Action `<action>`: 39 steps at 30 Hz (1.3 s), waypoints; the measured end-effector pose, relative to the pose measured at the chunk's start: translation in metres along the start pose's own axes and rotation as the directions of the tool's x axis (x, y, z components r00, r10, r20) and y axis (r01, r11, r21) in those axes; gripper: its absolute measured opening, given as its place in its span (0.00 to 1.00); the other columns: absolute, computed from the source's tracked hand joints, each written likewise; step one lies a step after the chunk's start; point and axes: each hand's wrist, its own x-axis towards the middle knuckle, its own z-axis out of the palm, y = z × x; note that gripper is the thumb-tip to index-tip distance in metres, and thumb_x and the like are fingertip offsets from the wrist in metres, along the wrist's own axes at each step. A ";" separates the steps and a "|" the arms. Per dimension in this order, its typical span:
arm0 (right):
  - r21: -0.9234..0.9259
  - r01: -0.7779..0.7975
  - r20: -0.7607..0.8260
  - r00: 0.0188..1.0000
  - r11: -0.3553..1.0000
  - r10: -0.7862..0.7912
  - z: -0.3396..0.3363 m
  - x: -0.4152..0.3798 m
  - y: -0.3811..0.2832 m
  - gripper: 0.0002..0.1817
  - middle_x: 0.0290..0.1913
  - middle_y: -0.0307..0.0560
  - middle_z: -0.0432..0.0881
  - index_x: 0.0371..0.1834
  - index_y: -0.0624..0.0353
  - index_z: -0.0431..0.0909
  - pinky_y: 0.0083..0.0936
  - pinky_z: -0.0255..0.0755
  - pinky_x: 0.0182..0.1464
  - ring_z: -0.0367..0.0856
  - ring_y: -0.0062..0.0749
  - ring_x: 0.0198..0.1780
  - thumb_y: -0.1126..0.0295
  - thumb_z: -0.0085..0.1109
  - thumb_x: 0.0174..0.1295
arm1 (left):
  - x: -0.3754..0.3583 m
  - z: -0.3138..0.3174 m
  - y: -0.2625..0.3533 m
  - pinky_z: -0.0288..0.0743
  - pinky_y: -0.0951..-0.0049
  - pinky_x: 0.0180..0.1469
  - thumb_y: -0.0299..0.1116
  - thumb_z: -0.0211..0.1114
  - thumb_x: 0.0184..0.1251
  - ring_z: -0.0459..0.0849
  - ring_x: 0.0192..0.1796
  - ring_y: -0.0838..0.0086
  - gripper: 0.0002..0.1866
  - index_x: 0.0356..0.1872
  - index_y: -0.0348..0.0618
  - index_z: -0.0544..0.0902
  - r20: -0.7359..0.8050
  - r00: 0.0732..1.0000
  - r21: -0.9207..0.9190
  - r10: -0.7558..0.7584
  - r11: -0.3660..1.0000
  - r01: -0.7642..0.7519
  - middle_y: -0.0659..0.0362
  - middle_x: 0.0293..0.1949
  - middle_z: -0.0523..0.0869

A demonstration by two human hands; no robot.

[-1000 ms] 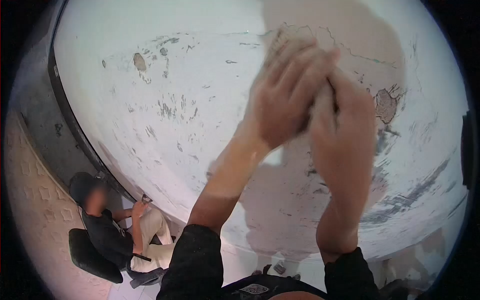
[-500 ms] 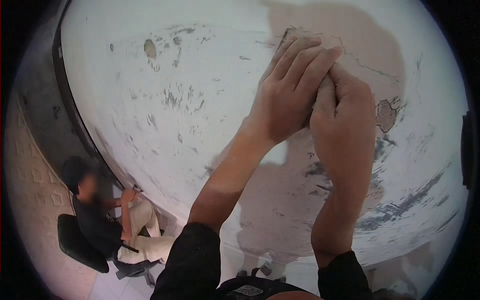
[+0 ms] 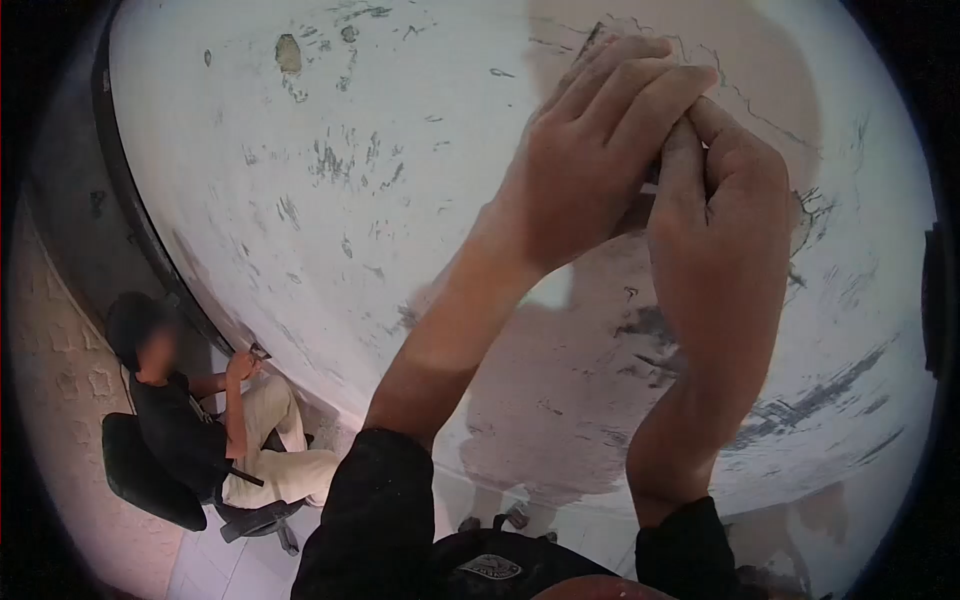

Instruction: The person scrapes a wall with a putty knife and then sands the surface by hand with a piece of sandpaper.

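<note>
Both of my hands are raised against a white wall (image 3: 440, 190) with scuffed, peeling paint. My left hand (image 3: 600, 135) has its fingers side by side and bent over a flat thing; only a thin dark edge (image 3: 596, 35) shows beyond them. Close against it, my right hand (image 3: 725, 210) is closed, thumb along the left fingers. What it grips is hidden under the hands. A thin crack (image 3: 765, 118) runs across the wall just right of my fingertips. Beside the right hand, a chipped patch (image 3: 803, 222) is partly covered.
At the lower left a person (image 3: 175, 420) sits on a black office chair (image 3: 145, 475), hands near the wall's edge holding a small object. A dark strip (image 3: 140, 220) borders the wall's left side. Pale floor tiles (image 3: 235, 555) lie below.
My view has tilted, so the wall marks sit higher. Both hands appear farther up and right, and the right hand now hides more of the chipped patch. Their hold looks the same.
</note>
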 end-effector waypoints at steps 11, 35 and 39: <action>-0.017 0.089 -0.050 0.995 0.996 -0.090 0.008 0.000 0.006 0.13 0.25 0.51 0.84 0.43 0.72 0.84 0.27 0.71 0.31 0.77 0.26 0.24 0.74 0.49 0.73 | 0.004 -0.001 -0.011 0.73 0.52 0.70 0.34 0.75 0.50 0.81 0.62 0.53 0.31 0.59 0.46 0.79 0.072 0.997 0.036 0.000 0.999 -0.002 0.53 0.54 0.84; 0.197 -0.102 0.050 0.994 0.975 0.094 0.010 0.000 -0.002 0.12 0.23 0.59 0.78 0.39 0.73 0.80 0.35 0.70 0.32 0.75 0.38 0.22 0.72 0.52 0.72 | 0.001 -0.013 -0.010 0.71 0.56 0.73 0.30 0.71 0.57 0.78 0.71 0.60 0.28 0.63 0.48 0.81 0.126 0.991 -0.048 -0.036 0.998 0.043 0.59 0.66 0.83; 0.107 -0.056 0.026 0.998 0.993 0.053 0.016 0.003 -0.008 0.12 0.23 0.59 0.78 0.37 0.73 0.79 0.38 0.68 0.31 0.75 0.40 0.22 0.72 0.51 0.73 | 0.010 -0.016 -0.019 0.72 0.56 0.72 0.28 0.67 0.66 0.79 0.70 0.59 0.19 0.59 0.45 0.84 0.097 0.995 -0.029 -0.012 0.999 0.015 0.56 0.62 0.86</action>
